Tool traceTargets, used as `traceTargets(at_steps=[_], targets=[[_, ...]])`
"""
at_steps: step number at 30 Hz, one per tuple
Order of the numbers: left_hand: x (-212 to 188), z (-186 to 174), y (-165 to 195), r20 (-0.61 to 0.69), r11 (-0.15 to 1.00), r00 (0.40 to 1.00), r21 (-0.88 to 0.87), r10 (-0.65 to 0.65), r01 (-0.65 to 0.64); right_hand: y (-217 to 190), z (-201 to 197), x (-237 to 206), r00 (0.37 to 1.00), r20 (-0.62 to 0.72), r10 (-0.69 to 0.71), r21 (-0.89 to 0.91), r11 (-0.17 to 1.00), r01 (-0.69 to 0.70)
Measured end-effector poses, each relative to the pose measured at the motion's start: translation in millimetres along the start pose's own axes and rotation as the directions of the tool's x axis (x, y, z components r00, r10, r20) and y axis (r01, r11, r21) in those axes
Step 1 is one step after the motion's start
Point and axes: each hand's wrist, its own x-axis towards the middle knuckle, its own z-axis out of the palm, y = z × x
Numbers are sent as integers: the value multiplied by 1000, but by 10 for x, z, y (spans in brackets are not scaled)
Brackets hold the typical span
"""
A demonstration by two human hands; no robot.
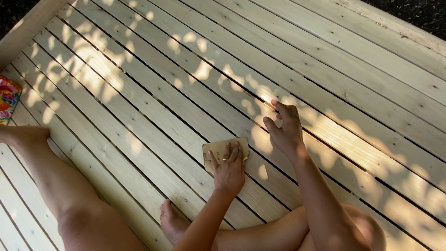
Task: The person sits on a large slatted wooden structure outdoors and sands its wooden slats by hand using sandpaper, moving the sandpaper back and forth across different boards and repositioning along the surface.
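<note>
The left hand (228,169) presses flat on a tan sheet of sandpaper (224,151) lying on the pale slatted wooden deck (153,83). Just right of the sandpaper, the right hand (284,130) rests its fingertips on a slat. A colourful cloth (8,99) lies far left of the sandpaper.

— Where is the camera sitting?

— It is riding on the person's head, looking steeply down at the wooden deck (325,56), whose slats are running diagonally from upper left to lower right of the frame.

— How near is it?

— Close: at arm's length. The left hand (228,169) is showing at lower centre, the right hand (284,130) just right of centre, with bare legs filling the bottom edge.

— Is any second view sharing this?

— No, only this one view is looking on.
</note>
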Motion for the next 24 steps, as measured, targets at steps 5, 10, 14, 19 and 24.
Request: traceTargets(at_steps=[5, 10, 14, 19, 24], targets=[[291, -394, -318, 74, 996, 994, -22, -82, 84, 72, 25, -14, 995, 56, -83, -133, 987, 90], [870, -536, -1003, 407, 523, 847, -667, -341, 531, 181, -68, 17, 997, 62, 40, -69, 997, -35], [741, -403, -892, 277, -328, 957, -915, -91, 234, 168, -18, 63, 970, 244, 23, 243, 966, -84], [500, -504, -480, 331, -366, 940, -887, -78, 282, 108, 204, -87, 823, 567, 28, 309, 919, -245], [543, -398, -323, 208, -150, 961, -972, -184, 181, 200, 294, -265, 932, 362, -21, -148, 986, 80]])
